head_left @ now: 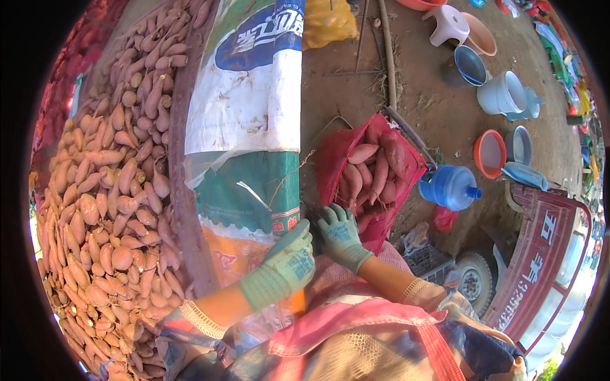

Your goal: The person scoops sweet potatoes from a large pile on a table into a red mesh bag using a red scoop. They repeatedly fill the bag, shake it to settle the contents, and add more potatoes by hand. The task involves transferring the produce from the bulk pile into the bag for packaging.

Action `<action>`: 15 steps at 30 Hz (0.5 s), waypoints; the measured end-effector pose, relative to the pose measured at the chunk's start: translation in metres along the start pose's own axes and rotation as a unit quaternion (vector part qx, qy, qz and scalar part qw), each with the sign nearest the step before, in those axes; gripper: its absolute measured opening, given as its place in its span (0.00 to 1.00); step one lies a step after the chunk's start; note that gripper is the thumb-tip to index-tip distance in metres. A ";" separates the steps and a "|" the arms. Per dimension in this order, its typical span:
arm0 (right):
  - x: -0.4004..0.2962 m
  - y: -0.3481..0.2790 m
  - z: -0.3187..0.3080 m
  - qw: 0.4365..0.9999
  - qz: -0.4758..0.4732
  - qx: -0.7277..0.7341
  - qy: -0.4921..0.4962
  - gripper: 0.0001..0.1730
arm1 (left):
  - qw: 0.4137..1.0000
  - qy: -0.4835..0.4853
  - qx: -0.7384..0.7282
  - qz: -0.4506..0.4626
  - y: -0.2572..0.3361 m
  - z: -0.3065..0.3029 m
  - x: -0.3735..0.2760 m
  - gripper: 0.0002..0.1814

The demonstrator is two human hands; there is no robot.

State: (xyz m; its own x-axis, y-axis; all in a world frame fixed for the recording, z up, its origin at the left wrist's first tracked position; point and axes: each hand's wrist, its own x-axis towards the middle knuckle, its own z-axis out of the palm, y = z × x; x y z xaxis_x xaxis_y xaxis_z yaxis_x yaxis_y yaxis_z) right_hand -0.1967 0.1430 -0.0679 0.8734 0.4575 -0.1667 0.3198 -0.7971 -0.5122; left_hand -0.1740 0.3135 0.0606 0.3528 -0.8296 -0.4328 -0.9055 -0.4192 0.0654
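Observation:
My left hand (289, 264), in a pale green knit work glove, is curled at the edge of a ledge draped with plastic sheeting (238, 190). Beside it my right hand (340, 237), gloved alike, has bent fingers at the near side of a red mesh bag (329, 166). Sweet potatoes (376, 166) fill the open mouth of this bag. A small dark shape shows between my two hands, too unclear to name. My fingers hide whatever either hand may grip. A thin root (288, 178) and a white strip (253, 195) lie on the sheeting.
A large heap of sweet potatoes (107, 205) lies left of the ledge. A blue water jug (450, 187) stands right of the bag, with buckets (500, 93), basins (489, 153) and a stool (447, 25) beyond. A red vehicle (538, 257) stands at the right.

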 end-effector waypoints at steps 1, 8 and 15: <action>-0.003 0.006 0.000 1.000 0.006 0.003 0.012 0.25 | 1.000 0.004 0.016 0.011 -0.004 0.005 0.006 0.10; -0.024 0.023 -0.006 0.999 -0.007 0.042 0.027 0.18 | 0.995 -0.090 0.027 0.023 0.003 0.021 0.047 0.12; -0.022 0.031 -0.024 0.999 -0.027 0.040 0.022 0.18 | 0.995 -0.010 0.086 -0.057 0.025 0.112 0.096 0.09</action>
State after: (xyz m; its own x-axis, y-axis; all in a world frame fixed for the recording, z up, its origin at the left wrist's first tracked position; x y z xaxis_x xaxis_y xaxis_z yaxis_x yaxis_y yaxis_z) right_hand -0.1969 0.0991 -0.0597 0.8716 0.4797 -0.1015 0.3376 -0.7373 -0.5852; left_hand -0.1895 0.2647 -0.0799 0.4528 -0.7720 -0.4462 -0.8872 -0.4398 -0.1395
